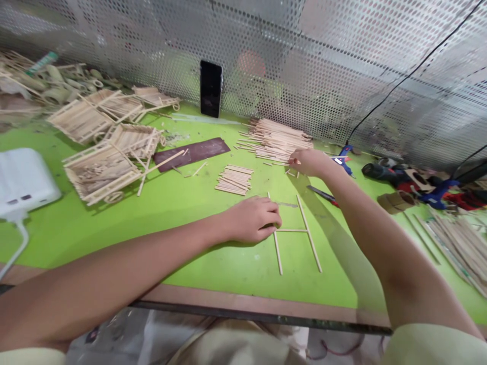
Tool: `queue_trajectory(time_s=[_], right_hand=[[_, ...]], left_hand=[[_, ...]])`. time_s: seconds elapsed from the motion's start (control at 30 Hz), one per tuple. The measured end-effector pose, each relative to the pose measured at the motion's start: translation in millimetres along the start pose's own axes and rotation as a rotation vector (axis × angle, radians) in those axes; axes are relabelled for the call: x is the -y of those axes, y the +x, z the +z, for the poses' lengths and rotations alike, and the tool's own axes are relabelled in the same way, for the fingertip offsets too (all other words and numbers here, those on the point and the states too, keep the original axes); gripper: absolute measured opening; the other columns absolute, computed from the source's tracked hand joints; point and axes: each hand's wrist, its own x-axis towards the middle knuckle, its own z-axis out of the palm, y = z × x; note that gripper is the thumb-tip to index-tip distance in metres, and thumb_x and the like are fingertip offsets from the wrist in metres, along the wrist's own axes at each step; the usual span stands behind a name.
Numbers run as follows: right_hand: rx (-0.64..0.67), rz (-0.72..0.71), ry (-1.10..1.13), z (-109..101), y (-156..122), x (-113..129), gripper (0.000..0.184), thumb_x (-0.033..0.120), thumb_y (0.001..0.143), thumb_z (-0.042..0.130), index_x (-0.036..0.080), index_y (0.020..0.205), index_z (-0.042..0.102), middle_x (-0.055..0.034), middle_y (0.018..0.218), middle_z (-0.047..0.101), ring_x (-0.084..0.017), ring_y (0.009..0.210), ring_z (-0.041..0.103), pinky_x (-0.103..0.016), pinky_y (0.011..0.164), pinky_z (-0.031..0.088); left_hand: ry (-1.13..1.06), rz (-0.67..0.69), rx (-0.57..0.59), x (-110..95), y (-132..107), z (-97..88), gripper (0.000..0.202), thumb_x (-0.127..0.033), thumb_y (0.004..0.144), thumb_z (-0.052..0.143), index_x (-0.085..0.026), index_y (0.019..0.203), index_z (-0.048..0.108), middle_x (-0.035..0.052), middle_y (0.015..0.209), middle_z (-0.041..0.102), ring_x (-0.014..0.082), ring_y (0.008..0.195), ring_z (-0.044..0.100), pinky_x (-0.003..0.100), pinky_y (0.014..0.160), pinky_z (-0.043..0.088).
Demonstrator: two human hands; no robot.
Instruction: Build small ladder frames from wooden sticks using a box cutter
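Observation:
An H-shaped frame of thin wooden sticks [310,241] lies flat on the green tabletop. My left hand [256,219] rests at its left side, fingers curled round the left stick near the crosspiece joint. Farther back, my right hand [310,162] reaches to the near right edge of a big pile of wooden sticks [279,139]. Its fingers are pinched together, and what lies between them is hidden. A small bundle of shorter sticks [234,180] sits beyond my left hand. Stick offcuts [292,173] lie just below my right hand.
Small wooden carts [102,170] stand at left, beside a brown strip [194,153]. A phone [211,88] leans on the perforated metal screen. A cutter knife [322,195], a blue glue gun [344,158] and flat wooden strips [456,248] lie right. A white charger [26,182] sits far left.

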Motion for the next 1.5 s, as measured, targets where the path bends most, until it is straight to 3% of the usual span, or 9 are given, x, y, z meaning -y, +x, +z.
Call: queue_trajectory(time_s=[0.17, 0.33, 0.5, 0.63, 0.8, 0.93, 1.07, 1.23, 1.5], right_hand=[[-0.003, 0.018, 0.015, -3, 3, 3, 0.030, 0.026, 0.106, 0.050, 0.016, 0.115, 0.077, -0.0178, 0.123, 0.078, -0.028, 0.104, 0.073, -0.032, 0.082, 0.048], [-0.109, 0.045, 0.053, -14, -3, 4, 0.037, 0.027, 0.109, 0.043, 0.013, 0.132, 0.068, -0.0198, 0.125, 0.077, -0.031, 0.106, 0.072, -0.035, 0.085, 0.049], [-0.368, 0.054, 0.148, -39, -30, 0, 0.041, 0.030, 0.109, 0.038, 0.016, 0.135, 0.065, -0.0182, 0.121, 0.078, -0.034, 0.106, 0.072, -0.038, 0.084, 0.051], [-0.391, -0.001, 0.202, -47, -60, 3, 0.042, 0.034, 0.109, 0.037, 0.015, 0.132, 0.067, -0.0182, 0.117, 0.078, -0.034, 0.107, 0.071, -0.039, 0.087, 0.051], [-0.285, -0.141, 0.407, -35, -93, 19, 0.032, 0.039, 0.106, 0.046, 0.021, 0.116, 0.072, -0.0118, 0.108, 0.080, -0.027, 0.093, 0.073, -0.035, 0.083, 0.052], [-0.259, -0.282, 0.575, -24, -117, 33, 0.031, 0.045, 0.107, 0.048, 0.024, 0.112, 0.071, -0.0092, 0.103, 0.079, -0.023, 0.085, 0.072, -0.033, 0.076, 0.051], [-0.192, -0.352, 0.619, -13, -135, 44, 0.027, 0.041, 0.110, 0.049, 0.024, 0.110, 0.071, -0.0083, 0.100, 0.078, -0.023, 0.086, 0.071, -0.034, 0.076, 0.051], [-0.153, -0.382, 0.575, -4, -143, 48, 0.027, 0.040, 0.111, 0.050, 0.025, 0.112, 0.072, -0.0076, 0.098, 0.077, -0.025, 0.089, 0.070, -0.036, 0.080, 0.051], [-0.138, -0.428, 0.540, -8, -139, 49, 0.028, 0.038, 0.110, 0.051, 0.024, 0.112, 0.075, -0.0081, 0.095, 0.075, -0.024, 0.087, 0.069, -0.036, 0.079, 0.048]], left_hand=[[-0.008, -0.009, 0.010, -1, 0, -1.0, 0.017, -0.021, 0.104, 0.062, -0.020, 0.106, 0.079, 0.0083, 0.107, 0.076, 0.0254, 0.103, 0.068, 0.043, 0.098, 0.049], [-0.006, -0.006, 0.023, 0, 0, -0.6, 0.018, -0.022, 0.105, 0.061, -0.019, 0.108, 0.079, 0.0087, 0.107, 0.076, 0.0257, 0.103, 0.067, 0.043, 0.098, 0.049], [-0.003, -0.025, 0.038, -1, -1, -0.8, 0.019, -0.027, 0.105, 0.063, -0.018, 0.108, 0.079, 0.0090, 0.108, 0.076, 0.0259, 0.103, 0.068, 0.044, 0.100, 0.049], [0.015, -0.094, 0.038, -2, 0, -1.5, 0.020, -0.029, 0.106, 0.062, -0.017, 0.106, 0.079, 0.0096, 0.110, 0.076, 0.0248, 0.102, 0.069, 0.043, 0.098, 0.051], [-0.013, -0.265, -0.129, -4, 2, -9.4, 0.027, -0.034, 0.108, 0.059, -0.016, 0.119, 0.076, 0.0124, 0.118, 0.077, 0.0278, 0.108, 0.071, 0.048, 0.101, 0.055], [-0.179, -0.368, -0.327, -4, 3, -18.8, 0.035, -0.041, 0.110, 0.056, -0.015, 0.123, 0.074, 0.0115, 0.111, 0.077, 0.0245, 0.098, 0.072, 0.041, 0.085, 0.061], [-0.217, -0.252, -0.353, -2, 1, -18.6, 0.035, -0.043, 0.110, 0.058, -0.015, 0.124, 0.074, 0.0088, 0.105, 0.076, 0.0197, 0.089, 0.071, 0.034, 0.079, 0.059], [-0.067, -0.046, -0.319, 1, -1, -13.2, 0.030, -0.039, 0.113, 0.056, -0.018, 0.116, 0.077, 0.0060, 0.094, 0.078, 0.0190, 0.084, 0.071, 0.035, 0.082, 0.056], [0.038, 0.021, -0.321, 6, -3, -17.5, 0.031, -0.038, 0.114, 0.056, -0.019, 0.110, 0.080, 0.0064, 0.095, 0.080, 0.0198, 0.088, 0.073, 0.033, 0.080, 0.048]])
